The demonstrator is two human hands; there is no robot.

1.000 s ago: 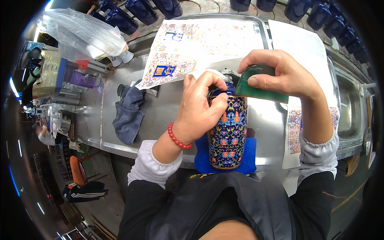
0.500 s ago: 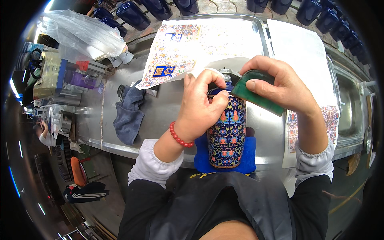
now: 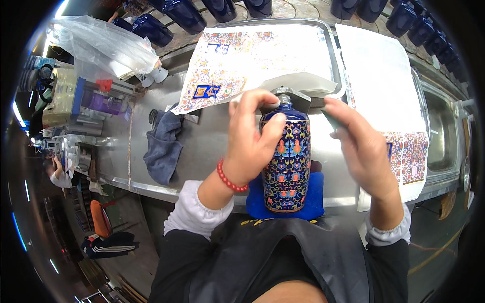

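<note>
A dark blue bottle-shaped vase (image 3: 287, 161) with a colourful flower pattern stands upright on a blue cloth pad (image 3: 312, 202) at the near edge of a steel table (image 3: 212, 141). My left hand (image 3: 251, 139) wraps around the vase's upper left side, fingers over its shoulder near the small neck. To the right of the vase my right hand (image 3: 361, 144) holds a flat green pad (image 3: 331, 118) at its fingertips, just clear of the vase's shoulder.
Patterned decal sheets (image 3: 237, 60) lie in a steel tray behind the vase, more (image 3: 404, 156) at the right under white paper (image 3: 379, 70). A grey rag (image 3: 164, 144) lies to the left. Several dark blue vases (image 3: 184, 12) line the far edge. A plastic bag (image 3: 101, 45) sits far left.
My right hand with the green pad has come off the top of the vase and moved right and down. The vase's neck now shows. My left hand keeps its grip.
</note>
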